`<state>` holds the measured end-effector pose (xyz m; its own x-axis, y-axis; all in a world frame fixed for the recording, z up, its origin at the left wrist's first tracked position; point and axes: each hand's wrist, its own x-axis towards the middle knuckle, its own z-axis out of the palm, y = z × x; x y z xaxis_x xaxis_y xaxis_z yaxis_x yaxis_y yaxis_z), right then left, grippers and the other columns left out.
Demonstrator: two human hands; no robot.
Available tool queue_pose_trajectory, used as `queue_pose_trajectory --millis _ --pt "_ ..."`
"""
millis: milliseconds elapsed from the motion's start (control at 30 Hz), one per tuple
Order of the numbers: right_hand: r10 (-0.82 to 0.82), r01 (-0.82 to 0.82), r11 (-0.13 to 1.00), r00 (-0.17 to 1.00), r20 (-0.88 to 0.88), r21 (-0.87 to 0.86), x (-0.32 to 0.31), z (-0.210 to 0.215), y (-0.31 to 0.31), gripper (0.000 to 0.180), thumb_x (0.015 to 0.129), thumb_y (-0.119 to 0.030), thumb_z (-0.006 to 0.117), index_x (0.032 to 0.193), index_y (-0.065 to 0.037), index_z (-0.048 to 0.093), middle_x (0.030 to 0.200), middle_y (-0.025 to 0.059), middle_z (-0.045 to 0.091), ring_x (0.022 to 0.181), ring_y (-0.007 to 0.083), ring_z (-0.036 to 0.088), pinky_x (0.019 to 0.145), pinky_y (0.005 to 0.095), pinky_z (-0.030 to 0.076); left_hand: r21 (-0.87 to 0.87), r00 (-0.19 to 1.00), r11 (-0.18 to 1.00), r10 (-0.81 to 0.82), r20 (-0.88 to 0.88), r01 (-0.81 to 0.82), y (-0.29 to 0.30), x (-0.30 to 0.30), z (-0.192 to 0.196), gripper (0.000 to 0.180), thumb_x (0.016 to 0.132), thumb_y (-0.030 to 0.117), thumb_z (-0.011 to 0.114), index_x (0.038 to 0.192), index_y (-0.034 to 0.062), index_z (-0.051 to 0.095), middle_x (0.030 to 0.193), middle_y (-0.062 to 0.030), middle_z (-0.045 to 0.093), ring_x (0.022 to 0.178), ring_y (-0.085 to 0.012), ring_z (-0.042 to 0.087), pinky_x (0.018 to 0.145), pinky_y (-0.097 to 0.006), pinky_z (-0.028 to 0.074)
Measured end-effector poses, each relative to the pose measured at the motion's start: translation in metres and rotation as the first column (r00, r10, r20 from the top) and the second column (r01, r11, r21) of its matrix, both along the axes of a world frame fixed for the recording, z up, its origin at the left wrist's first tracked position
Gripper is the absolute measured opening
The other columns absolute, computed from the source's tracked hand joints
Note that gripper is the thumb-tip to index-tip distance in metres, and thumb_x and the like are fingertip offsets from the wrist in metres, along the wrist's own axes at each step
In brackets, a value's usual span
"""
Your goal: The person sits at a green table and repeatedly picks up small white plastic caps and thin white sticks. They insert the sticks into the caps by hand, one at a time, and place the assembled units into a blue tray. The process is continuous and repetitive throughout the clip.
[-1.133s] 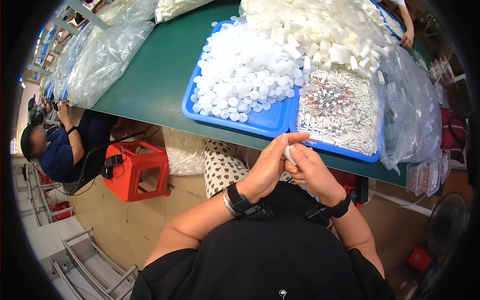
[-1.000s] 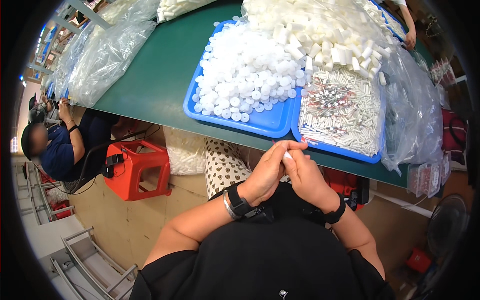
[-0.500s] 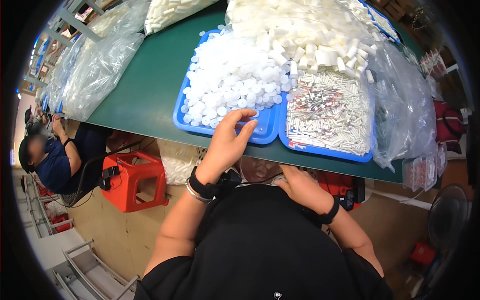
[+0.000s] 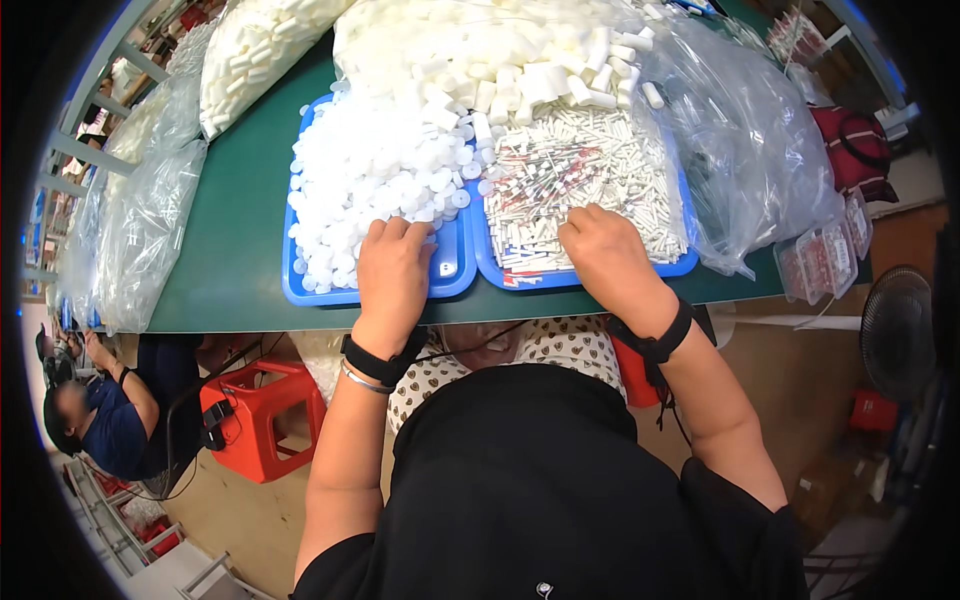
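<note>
My left hand (image 4: 394, 268) is at the front of a heap of white plastic discs (image 4: 385, 165) in a blue tray (image 4: 455, 262). Its fingers are bent down together against the front discs, and their tips are hidden. Over the neighbouring blue tray (image 4: 540, 281), my right hand (image 4: 608, 252) rests with curled fingers at the near side of many thin white tubes (image 4: 600, 150). Whatever either hand pinches does not show. Some pieces with red and dark ends (image 4: 545, 175) lie among the tubes.
Behind the trays a plastic bag spills thick cream-white tubes (image 4: 545, 85) onto their back edges. Clear plastic bags (image 4: 740, 140) lie to the right, beside clear boxes (image 4: 820, 262). A red stool (image 4: 262, 420) and a seated person (image 4: 125, 415) are at the left.
My right hand has risen from below the table edge to the tubes. My left hand has closed its spread thumb and fingers and shifted left onto the discs. The view has shifted.
</note>
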<state>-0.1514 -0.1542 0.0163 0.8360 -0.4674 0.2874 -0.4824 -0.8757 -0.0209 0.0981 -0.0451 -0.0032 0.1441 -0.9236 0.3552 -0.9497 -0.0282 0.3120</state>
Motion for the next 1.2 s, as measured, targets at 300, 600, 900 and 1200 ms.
queue_pose_trajectory --millis 300,600,900,1200 --pt "-0.188 -0.018 0.92 0.856 0.481 0.391 -0.007 0.02 0.011 0.006 0.089 -0.003 0.063 0.088 0.001 0.058 0.083 0.0127 0.065 0.072 0.0247 0.067 0.063 0.0318 0.053 -0.099 0.998 0.995 0.0 -0.062 -0.006 0.002 -0.001 -0.003 0.006 0.084 0.007 0.066 0.088 0.0041 0.069 0.082 -0.0096 0.062 0.081 -0.0305 0.056 0.072 -0.041 0.047" --pt "-0.626 -0.264 0.392 0.625 0.466 0.881 -0.008 0.028 0.021 0.008 0.096 -0.006 0.058 0.101 -0.001 0.054 0.097 0.0122 0.07 0.076 0.0092 0.065 0.061 0.0213 0.046 0.001 0.991 0.995 -0.101 -0.088 0.102 0.004 -0.005 0.001 0.012 0.08 0.012 0.072 0.089 0.0051 0.068 0.083 -0.0093 0.066 0.081 -0.0314 0.059 0.074 -0.041 0.045" --pt "-0.697 -0.579 0.116 0.532 0.482 0.807 0.003 0.042 0.042 0.01 0.096 -0.006 0.057 0.104 -0.001 0.053 0.098 0.0142 0.065 0.086 0.0175 0.067 0.067 0.0264 0.051 0.044 0.218 0.989 0.012 -0.976 0.139 0.02 -0.039 0.021 0.027 0.097 0.018 0.062 0.119 0.0024 0.064 0.094 -0.0045 0.064 0.088 -0.016 0.061 0.08 -0.028 0.049" --pt "-0.653 -0.502 0.198 0.573 0.495 0.842 0.018 0.032 0.063 0.013 0.096 -0.004 0.057 0.109 -0.002 0.052 0.1 0.0157 0.069 0.088 0.0184 0.068 0.07 0.0265 0.051 -0.079 -0.661 0.937 0.18 -0.728 0.341 0.031 -0.062 0.028 0.034 0.102 0.028 0.053 0.123 0.0019 0.059 0.1 0.0017 0.063 0.086 -0.0053 0.058 0.077 -0.021 0.05"
